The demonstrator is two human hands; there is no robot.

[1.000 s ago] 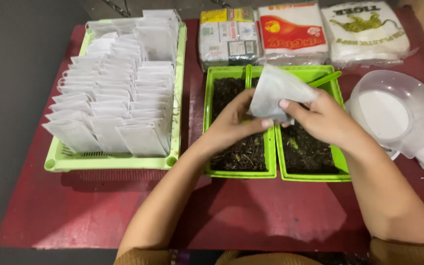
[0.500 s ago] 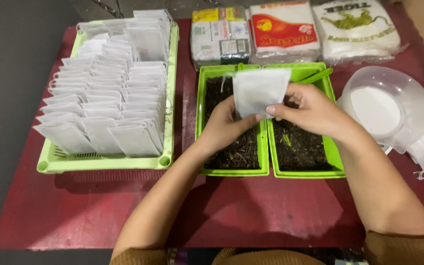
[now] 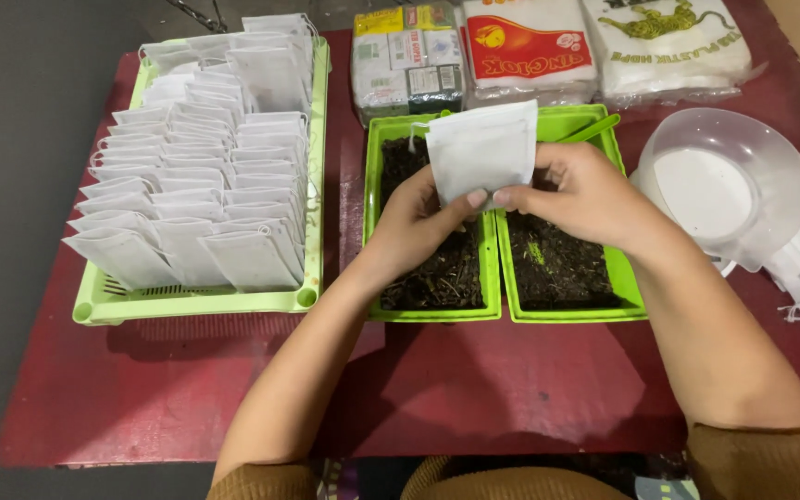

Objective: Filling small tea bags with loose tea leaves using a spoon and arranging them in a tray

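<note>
1. The left hand (image 3: 418,218) and right hand (image 3: 578,193) both pinch the lower edge of a white bag (image 3: 483,153).
2. The bag stands upright above the hands, long axis roughly vertical, over two green trays (image 3: 493,315) of dark tea on the red tabletop (image 3: 511,389).

Dark red table (image 3: 511,398), grey floor (image 3: 11,231) alongside.
</note>
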